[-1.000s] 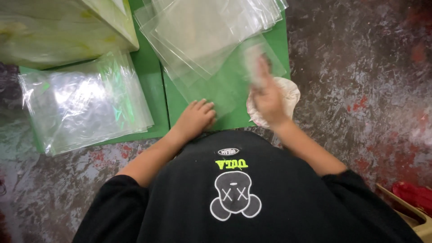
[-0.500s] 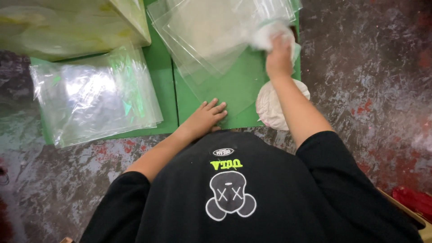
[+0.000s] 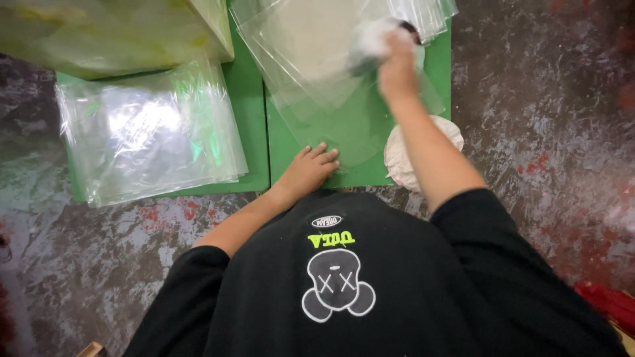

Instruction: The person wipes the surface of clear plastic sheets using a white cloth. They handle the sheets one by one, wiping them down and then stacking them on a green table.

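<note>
While the black short-sleeved shirt [image 3: 344, 291] with a white cartoon print and a lime-green strip of lettering fills the lower middle of the frame, the left hand [image 3: 309, 170] lies flat just above it, fingers spread and holding nothing, pressed on the near edge of the clear plastic sheet [image 3: 331, 112]; I judge that this pins the sheet so it cannot slide. To the right of centre, half hidden by the forearm, a crumpled white cloth bundle [image 3: 403, 155] sits at the edge of the green board [image 3: 254, 119]. Left of centre, a stack of clear plastic sleeves [image 3: 145, 132] rests on that board, glaring with reflected light. Higher, in the upper middle, the right hand [image 3: 397, 69] is closed around a white rag [image 3: 372, 38], blurred, pressed onto the fanned sheets. At upper left lies a yellowish translucent bag [image 3: 99, 33].
</note>
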